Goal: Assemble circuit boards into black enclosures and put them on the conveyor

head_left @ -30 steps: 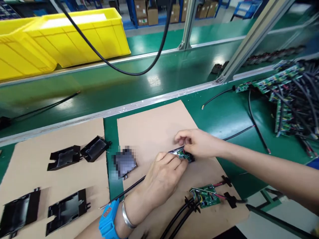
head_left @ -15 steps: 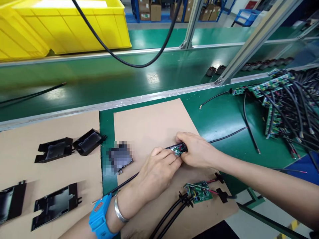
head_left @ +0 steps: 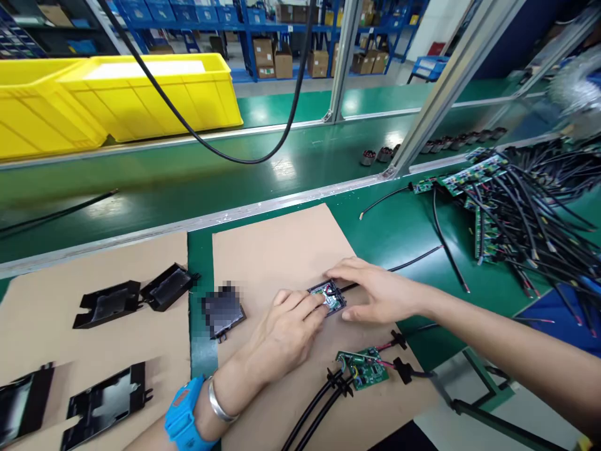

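A small black plastic case (head_left: 342, 304) with a green circuit board (head_left: 331, 297) inside lies on the cardboard in front of me. My left hand (head_left: 292, 322) is closed over its left end, fingertips resting on the board; its thumb is hidden. At the right end, my right hand (head_left: 375, 291) is open, thumb and fingers spread around the corner where a black cable comes out. Nearer to me lies a second circuit board (head_left: 367, 371), with black cables on its left and red and black wires on its right.
Black case shells (head_left: 109, 302) lie on the left cardboard sheet (head_left: 37, 313). A partly blurred dark shell (head_left: 224, 313) sits left of my left hand. Wired boards (head_left: 486, 235) are piled at the right. Yellow bins (head_left: 159, 94) stand behind, and a black cable (head_left: 253, 160) hangs in front.
My right hand has loosened from the case and its fingers have spread. The case now lies flatter, with more of its board showing. My view has tilted up and shifted right.
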Demonstrator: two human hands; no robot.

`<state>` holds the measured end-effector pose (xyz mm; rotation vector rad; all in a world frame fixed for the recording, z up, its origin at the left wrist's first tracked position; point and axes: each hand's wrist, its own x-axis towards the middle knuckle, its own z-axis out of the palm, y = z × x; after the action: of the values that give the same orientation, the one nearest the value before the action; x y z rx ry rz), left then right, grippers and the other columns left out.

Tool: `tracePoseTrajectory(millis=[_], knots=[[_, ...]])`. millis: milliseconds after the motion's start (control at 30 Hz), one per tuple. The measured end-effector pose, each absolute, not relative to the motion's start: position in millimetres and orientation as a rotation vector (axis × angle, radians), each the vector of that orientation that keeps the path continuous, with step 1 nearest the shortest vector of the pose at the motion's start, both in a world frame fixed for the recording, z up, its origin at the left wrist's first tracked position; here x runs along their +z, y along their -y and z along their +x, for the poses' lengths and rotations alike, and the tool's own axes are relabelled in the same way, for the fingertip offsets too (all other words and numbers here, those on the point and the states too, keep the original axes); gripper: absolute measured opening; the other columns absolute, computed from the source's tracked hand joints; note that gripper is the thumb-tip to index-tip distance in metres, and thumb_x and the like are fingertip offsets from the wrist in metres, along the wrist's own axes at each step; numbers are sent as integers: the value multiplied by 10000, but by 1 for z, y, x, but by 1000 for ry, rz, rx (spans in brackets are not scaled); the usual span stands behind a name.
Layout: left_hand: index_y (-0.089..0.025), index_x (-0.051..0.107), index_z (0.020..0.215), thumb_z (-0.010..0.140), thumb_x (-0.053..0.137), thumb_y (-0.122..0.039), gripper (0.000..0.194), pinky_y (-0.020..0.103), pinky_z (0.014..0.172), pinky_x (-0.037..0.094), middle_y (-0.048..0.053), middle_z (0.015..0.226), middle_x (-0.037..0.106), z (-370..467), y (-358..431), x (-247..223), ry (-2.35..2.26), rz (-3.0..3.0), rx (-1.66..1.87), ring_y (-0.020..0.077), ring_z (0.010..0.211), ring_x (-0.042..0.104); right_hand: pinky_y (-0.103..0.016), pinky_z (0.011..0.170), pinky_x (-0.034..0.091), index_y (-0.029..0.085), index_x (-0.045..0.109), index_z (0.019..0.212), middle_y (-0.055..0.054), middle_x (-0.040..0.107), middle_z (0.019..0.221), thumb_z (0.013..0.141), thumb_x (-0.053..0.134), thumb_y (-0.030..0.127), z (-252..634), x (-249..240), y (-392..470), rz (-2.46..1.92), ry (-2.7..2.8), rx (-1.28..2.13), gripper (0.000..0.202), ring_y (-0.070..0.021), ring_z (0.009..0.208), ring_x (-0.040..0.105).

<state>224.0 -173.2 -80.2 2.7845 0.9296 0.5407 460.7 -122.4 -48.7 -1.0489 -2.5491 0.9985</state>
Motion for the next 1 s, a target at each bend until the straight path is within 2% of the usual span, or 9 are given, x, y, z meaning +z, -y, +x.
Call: tracePoseTrajectory(millis=[100, 267, 500, 733, 1000], knots=[[-159, 558, 1227, 942, 491, -144, 293, 375, 850, 397, 66, 1175, 650, 227, 171, -78, -913, 2826, 522, 221, 1056, 559, -439, 986, 395, 158, 510, 1303, -121, 550, 1184, 745, 769, 377, 462, -55, 124, -1012, 2612, 861, 653, -277, 1134, 477], [-151, 603, 1139, 936, 503, -166, 227, 375, 862, 382, 46, 1026, 686, 230, 167, -72, -929, 2835, 509, 206, 980, 581, -423, 953, 398, 127, 545, 1178, -110, 571, 1106, 722, 750, 245, 456, -63, 120, -919, 2644, 804, 514, -265, 1045, 503], [-168, 601, 1167, 925, 506, -159, 260, 385, 845, 433, 49, 1041, 681, 228, 166, -66, -949, 2731, 447, 209, 994, 588, -426, 932, 390, 153, 547, 1127, -98, 571, 1074, 712, 720, 243, 458, -59, 114, -905, 2657, 855, 458, -272, 1024, 498], [-118, 592, 1188, 917, 479, -103, 294, 383, 850, 529, 80, 1077, 663, 228, 169, -73, -920, 2667, 388, 238, 1039, 567, -386, 838, 417, 166, 552, 932, -81, 562, 924, 668, 588, 166, 435, -54, 119, -1249, 2624, 737, 266, -247, 900, 522], [-125, 623, 1095, 892, 494, -88, 243, 402, 889, 537, 83, 1047, 647, 227, 167, -72, -909, 2641, 382, 237, 1003, 569, -341, 732, 447, 185, 507, 852, -96, 578, 904, 614, 606, 153, 405, -47, 112, -1508, 2763, 721, 260, -252, 850, 558]])
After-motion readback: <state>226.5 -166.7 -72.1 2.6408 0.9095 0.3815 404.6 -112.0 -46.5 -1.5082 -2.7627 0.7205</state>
